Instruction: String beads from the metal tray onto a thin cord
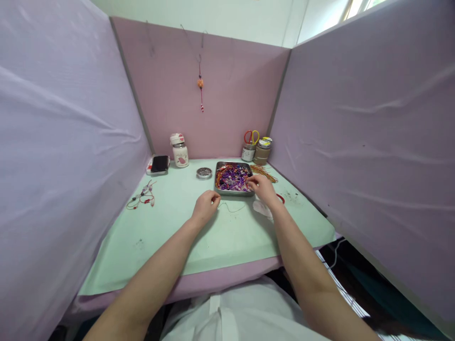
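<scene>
A metal tray (234,193) full of mixed purple, red and orange beads (232,178) stands in the middle of the table. My right hand (262,188) reaches over its right edge, fingertips pinched together among the beads; whatever is between them is too small to make out. In front of the tray's left corner, my left hand (206,207) is closed in a pinch on one end of a thin cord (232,210). The rest of that cord lies in a loose curve on the green cloth.
A small round dish (204,173) sits left of the tray; a white bottle (180,152) and a phone (159,164) stand farther left. Finished-looking beaded strings (142,196) lie at left. Jars with scissors (251,137), orange cords (263,173) and a white pouch-like piece (262,208) are right. Partitions enclose the table.
</scene>
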The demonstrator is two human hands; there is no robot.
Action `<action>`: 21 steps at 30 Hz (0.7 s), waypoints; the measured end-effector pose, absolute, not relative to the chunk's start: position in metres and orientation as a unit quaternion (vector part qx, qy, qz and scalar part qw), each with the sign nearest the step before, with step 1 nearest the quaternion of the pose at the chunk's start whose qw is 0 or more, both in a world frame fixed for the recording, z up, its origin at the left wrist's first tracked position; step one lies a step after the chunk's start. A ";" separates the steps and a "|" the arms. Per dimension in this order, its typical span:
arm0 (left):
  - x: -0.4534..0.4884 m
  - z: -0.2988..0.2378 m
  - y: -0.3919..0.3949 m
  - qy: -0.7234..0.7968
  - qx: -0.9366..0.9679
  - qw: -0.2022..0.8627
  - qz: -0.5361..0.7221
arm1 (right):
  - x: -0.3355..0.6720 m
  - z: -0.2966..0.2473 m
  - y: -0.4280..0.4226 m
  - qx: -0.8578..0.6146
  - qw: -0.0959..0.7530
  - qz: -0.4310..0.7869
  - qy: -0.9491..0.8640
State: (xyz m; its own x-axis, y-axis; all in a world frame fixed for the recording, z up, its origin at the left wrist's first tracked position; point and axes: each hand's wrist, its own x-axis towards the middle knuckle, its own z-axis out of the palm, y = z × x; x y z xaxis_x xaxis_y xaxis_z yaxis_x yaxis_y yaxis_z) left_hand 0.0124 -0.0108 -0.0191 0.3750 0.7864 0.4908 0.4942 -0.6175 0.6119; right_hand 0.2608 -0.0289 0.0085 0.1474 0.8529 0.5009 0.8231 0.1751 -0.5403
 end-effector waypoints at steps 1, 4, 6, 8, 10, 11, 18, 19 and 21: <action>0.012 -0.020 -0.010 0.394 0.809 0.186 0.395 | 0.271 0.013 -0.026 -0.662 0.376 0.010 -0.648; 0.012 -0.021 -0.010 0.391 0.810 0.188 0.394 | 0.289 0.023 -0.013 -0.703 0.287 -0.014 -0.650; 0.012 -0.021 -0.010 0.391 0.810 0.186 0.395 | 0.292 0.025 -0.003 -0.707 0.226 -0.024 -0.670; 0.012 -0.020 -0.011 0.393 0.809 0.185 0.398 | 0.290 0.025 0.007 -0.712 0.158 -0.032 -0.684; 0.011 -0.019 -0.011 0.394 0.807 0.186 0.399 | 0.285 0.024 0.015 -0.719 0.081 -0.026 -0.690; 0.011 -0.018 -0.011 0.395 0.805 0.189 0.400 | 0.283 0.023 0.019 -0.721 0.055 -0.020 -0.690; 0.010 -0.010 -0.010 0.450 0.728 0.282 0.434 | 0.273 0.021 0.028 -0.733 -0.016 -0.011 -0.680; 0.009 -0.009 -0.010 0.458 0.713 0.302 0.436 | 0.271 0.021 0.028 -0.735 -0.020 -0.014 -0.678; 0.008 -0.008 -0.008 0.468 0.691 0.331 0.440 | 0.268 0.021 0.028 -0.739 -0.027 -0.020 -0.673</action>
State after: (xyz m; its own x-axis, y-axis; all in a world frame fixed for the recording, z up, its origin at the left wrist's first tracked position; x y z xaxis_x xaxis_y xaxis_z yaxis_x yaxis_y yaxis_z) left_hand 0.0082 -0.0082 -0.0077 0.1741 0.9381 0.2994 0.3559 -0.3434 0.8691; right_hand 0.2684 0.0285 0.0205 0.0926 0.9957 -0.0060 0.9935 -0.0920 0.0671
